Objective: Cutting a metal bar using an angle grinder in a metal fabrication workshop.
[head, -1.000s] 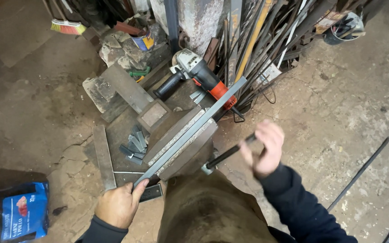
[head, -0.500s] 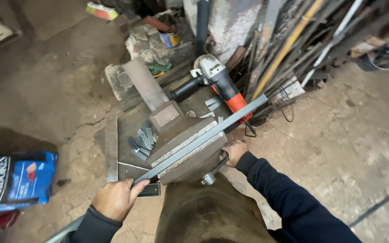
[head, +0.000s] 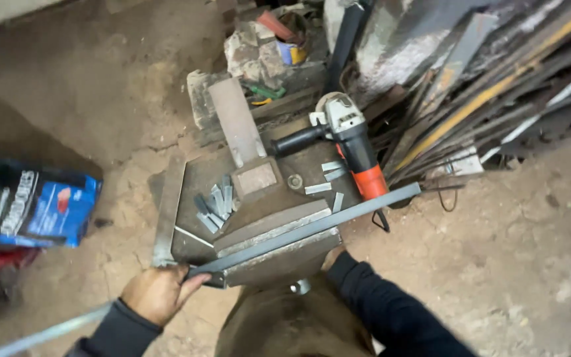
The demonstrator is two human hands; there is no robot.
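Dusty concrete floor (head: 510, 264) is stretching across the workshop, with a heap of long metal bars and rods (head: 497, 86) leaning against the wall at the upper right. On the ground in the middle a rusty steel work plate (head: 196, 175) is lying, and a heavy bench vise (head: 279, 241) is sitting at its near edge, its jaws closing around a long grey flat steel bar (head: 312, 228) that is running diagonally from lower left to upper right. The left hand (head: 160, 291) is gripping the near end of that bar, fingers curling tight around it with the thumb lying along its edge. The right hand is sitting hidden below the vise; only its dark sleeve (head: 391, 311) is showing, reaching in under the vise body, so whether those fingers are closed on anything cannot be told. Behind the vise, an angle grinder (head: 351, 142) with a black side handle and an orange rear body is resting on the plate, near the far end of the bar. Several short cut metal pieces (head: 214, 203) are lying in a loose cluster on the plate left of centre, with a few more beside the grinder. A blue and black bag (head: 34, 205) is lying on the floor at the far left.
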